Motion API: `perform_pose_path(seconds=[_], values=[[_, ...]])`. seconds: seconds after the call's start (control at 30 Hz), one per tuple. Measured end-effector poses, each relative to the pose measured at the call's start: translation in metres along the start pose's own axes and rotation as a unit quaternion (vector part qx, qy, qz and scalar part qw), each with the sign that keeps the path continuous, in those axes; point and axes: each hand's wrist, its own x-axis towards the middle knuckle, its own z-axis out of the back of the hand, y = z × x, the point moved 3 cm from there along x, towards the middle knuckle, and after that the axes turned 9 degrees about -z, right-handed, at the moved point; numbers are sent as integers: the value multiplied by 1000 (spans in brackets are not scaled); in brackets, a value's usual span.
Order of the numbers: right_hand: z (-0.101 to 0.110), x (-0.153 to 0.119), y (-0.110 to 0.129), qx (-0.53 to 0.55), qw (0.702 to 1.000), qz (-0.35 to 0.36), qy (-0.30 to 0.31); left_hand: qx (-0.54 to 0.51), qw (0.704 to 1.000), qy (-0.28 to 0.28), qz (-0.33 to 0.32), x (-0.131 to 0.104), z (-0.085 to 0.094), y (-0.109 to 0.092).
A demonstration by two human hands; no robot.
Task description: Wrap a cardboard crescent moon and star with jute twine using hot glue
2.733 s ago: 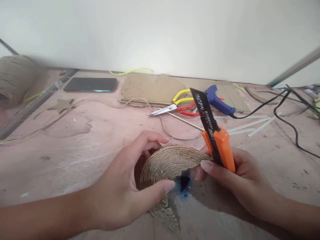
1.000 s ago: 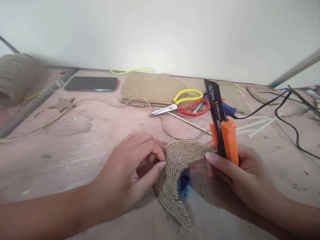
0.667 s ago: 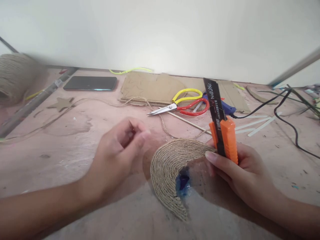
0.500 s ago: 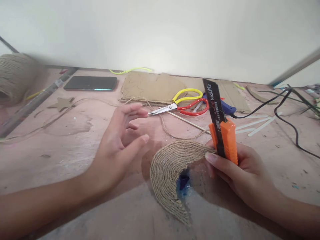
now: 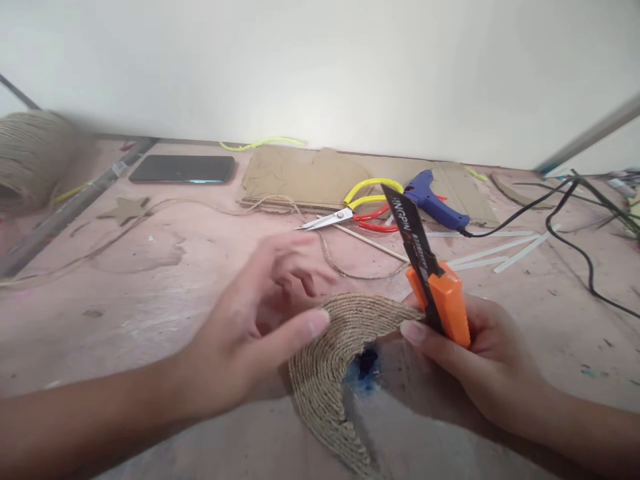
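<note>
The right hand (image 5: 480, 347) grips an orange-and-black box cutter (image 5: 447, 300) and pinches the tan, twine-covered crescent (image 5: 330, 360), the left hand (image 5: 270, 313) curving loosely open at its rim.

phone (image 5: 183, 170): dark, flat, 10 o'clock from view centre
twine roll (image 5: 33, 157): on its side, between 9 and 10, cut by frame edge
star cutout (image 5: 124, 210): brown, 9 o'clock
cardboard (image 5: 305, 177): flat, 12 o'clock
neon-yellow strip (image 5: 263, 143): 11 o'clock, near wall (image 5: 300, 67)
scissors (image 5: 340, 217): yellow/red handles, just off centre toward 1
glue gun (image 5: 435, 203): blue, between 2 and 3
white sticks (image 5: 493, 251): 3 o'clock
</note>
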Motion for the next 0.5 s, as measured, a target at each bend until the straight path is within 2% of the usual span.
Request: perform_pose_path(seconds=[0.07,0.1,0.17,0.27,0.3,0.37,0.43,0.5], values=[[-2,0,3,-7,1000,19,-4,-16,995,82,58,-3,-7,2],[-2,0,5,-9,1000,28,-5,-25,992,97,83,-3,-8,3],[-2,0,6,-9,999,36,-6,-59,989,83,111,-1,-8,4],[6,1,3,-9,999,40,-8,-104,988,10,111,6,0,5],[10,1,1,-7,999,47,-6,-89,991,-9,97,7,3,4],[19,2,-3,5,998,60,3,-4,999,-11,39,10,10,0],[25,2,-7,23,998,56,31,102,993,31,-46,10,14,-6],[27,4,-9,38,996,30,79,161,977,79,-119,8,14,-12]])
